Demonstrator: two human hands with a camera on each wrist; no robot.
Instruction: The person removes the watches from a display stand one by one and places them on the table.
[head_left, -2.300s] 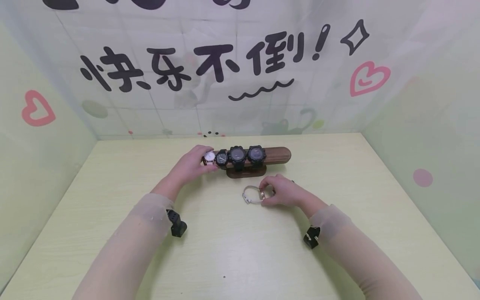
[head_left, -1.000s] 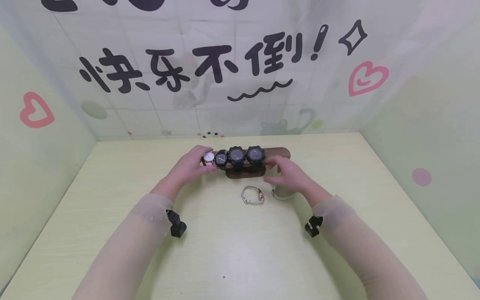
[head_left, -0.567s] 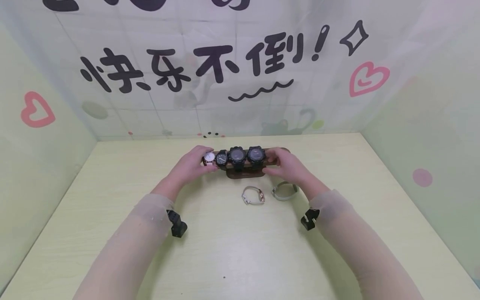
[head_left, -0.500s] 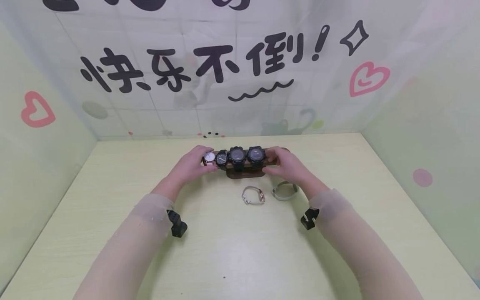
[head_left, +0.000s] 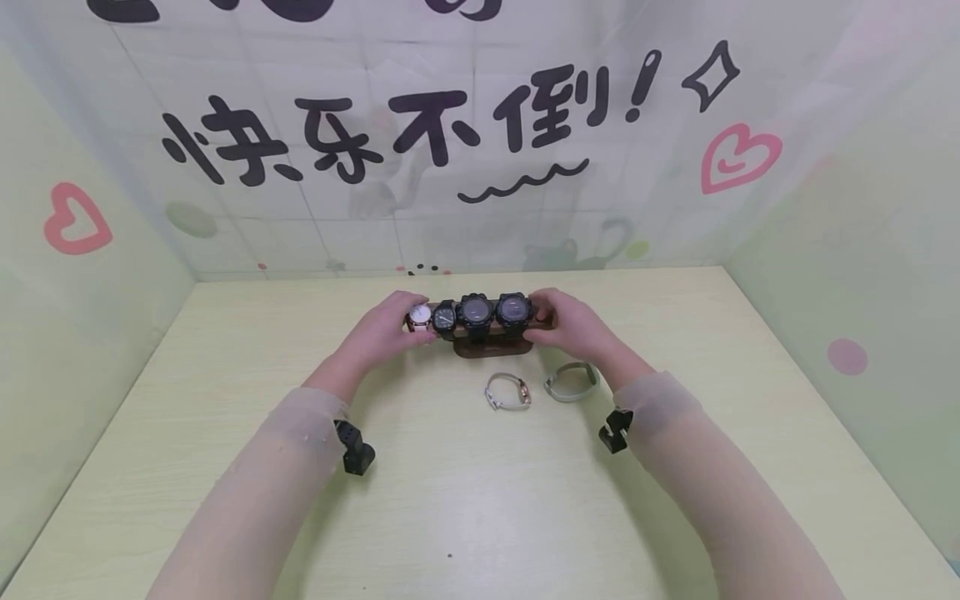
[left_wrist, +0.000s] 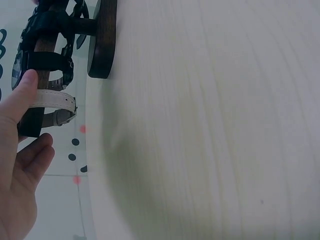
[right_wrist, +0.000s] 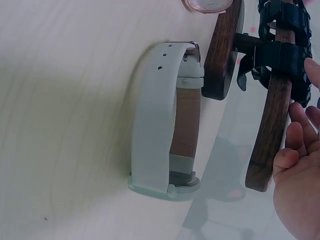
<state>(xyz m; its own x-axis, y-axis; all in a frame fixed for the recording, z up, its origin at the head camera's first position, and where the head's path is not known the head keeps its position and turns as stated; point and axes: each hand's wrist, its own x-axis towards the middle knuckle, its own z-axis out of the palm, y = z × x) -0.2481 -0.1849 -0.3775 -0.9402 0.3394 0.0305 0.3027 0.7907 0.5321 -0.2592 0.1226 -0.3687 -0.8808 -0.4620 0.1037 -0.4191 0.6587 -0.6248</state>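
Note:
A dark wooden watch stand (head_left: 491,347) carries a row of watches. My left hand (head_left: 382,329) grips its left end beside the white-strapped watch (head_left: 420,314); in the left wrist view the thumb (left_wrist: 27,87) lies at the bar by the white strap (left_wrist: 55,99). At the other side, my right hand (head_left: 570,325) holds the rightmost black watch (head_left: 514,308), thumb in front and fingers behind, partly hidden. Between the hands sit a small black watch (head_left: 444,317) and another large black watch (head_left: 476,310). A slim rose-gold watch (head_left: 524,393) and a pale-strapped watch (head_left: 572,397) lie on the table.
The stand is on a pale wooden table (head_left: 450,500), close to a printed back wall (head_left: 315,225). Both loose watches lie in front of the stand, the pale-strapped one below my right hand. Side walls border the table.
My right hand has let go of the rose-gold watch on the table and moved up to the rightmost black watch on the stand. The left hand has stayed at the stand's left end.

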